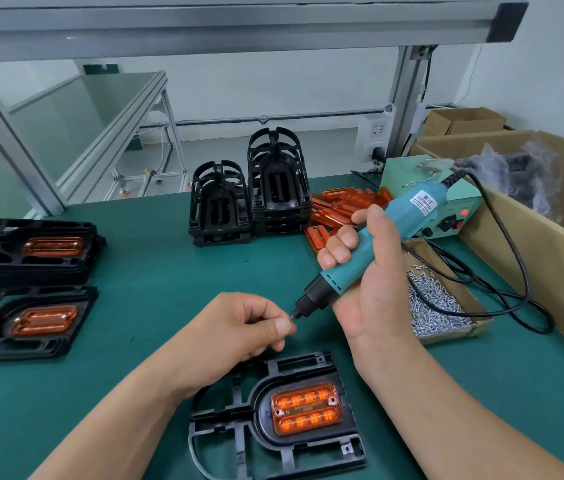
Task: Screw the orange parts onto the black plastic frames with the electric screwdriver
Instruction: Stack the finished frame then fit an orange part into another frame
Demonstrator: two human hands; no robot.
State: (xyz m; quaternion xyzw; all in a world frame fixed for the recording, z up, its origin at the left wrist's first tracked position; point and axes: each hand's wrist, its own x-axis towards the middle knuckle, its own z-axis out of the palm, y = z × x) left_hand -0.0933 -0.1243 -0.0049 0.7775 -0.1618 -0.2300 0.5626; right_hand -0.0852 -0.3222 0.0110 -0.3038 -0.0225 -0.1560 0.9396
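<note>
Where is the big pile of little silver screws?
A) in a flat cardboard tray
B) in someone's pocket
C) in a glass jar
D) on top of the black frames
A: the screws lie heaped in a shallow cardboard tray beside the right hand.

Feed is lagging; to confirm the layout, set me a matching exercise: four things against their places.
Things:
1. teal electric screwdriver
2. cardboard box of silver screws
3. loose pile of orange plastic parts
4. black plastic frame holding an orange part
Places:
a. nearest the person
b. gripped in the right hand
c. right of the right hand
d. beside the stacked black frames
Pairs: 1-b, 2-c, 3-d, 4-a
</note>
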